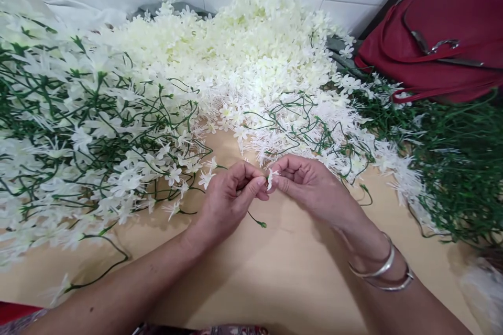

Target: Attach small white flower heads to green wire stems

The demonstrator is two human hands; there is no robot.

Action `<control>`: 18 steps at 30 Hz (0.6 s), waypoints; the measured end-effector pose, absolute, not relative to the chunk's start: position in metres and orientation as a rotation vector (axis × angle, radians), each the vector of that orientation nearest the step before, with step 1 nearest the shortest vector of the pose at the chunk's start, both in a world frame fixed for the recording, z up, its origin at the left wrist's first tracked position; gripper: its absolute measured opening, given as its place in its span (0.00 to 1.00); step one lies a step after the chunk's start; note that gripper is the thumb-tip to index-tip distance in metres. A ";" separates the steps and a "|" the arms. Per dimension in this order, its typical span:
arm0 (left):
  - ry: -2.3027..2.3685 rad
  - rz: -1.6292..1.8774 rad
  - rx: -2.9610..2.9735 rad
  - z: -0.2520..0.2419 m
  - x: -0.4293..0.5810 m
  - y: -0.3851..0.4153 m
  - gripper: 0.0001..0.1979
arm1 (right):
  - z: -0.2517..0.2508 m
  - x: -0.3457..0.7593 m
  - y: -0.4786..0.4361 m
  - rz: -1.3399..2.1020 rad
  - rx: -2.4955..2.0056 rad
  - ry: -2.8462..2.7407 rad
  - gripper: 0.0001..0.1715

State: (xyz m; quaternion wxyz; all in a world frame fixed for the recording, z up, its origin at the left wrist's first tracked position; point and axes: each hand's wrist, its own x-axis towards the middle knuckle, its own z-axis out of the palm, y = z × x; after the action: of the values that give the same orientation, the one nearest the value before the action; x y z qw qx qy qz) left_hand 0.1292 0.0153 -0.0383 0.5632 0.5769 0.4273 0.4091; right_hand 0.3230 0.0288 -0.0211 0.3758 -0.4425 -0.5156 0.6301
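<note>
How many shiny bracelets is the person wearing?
2. Both bangles sit side by side on the right wrist: one bangle nearer the right hand, the other bangle just behind it. The left wrist is bare. None seem hidden.

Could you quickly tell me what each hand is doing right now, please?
Left hand: closed, pinching a thin green stem.
Right hand: closed, fingertips pinching a small white flower.
</note>
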 end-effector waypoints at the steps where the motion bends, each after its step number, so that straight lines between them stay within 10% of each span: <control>1: 1.002 0.964 1.366 -0.038 0.129 0.015 0.09 | -0.021 0.323 0.029 1.619 -1.126 -1.319 0.20; 18: 0.839 0.938 2.325 -0.038 0.133 0.004 0.07 | -0.021 0.338 0.031 0.498 -1.350 -1.887 0.05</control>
State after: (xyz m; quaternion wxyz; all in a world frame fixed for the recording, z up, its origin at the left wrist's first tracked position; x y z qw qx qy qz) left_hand 0.1326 0.0043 -0.0385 0.2463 0.8524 0.3077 0.3437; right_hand 0.3376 0.0311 -0.0212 0.3752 -0.5273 -0.7371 0.1945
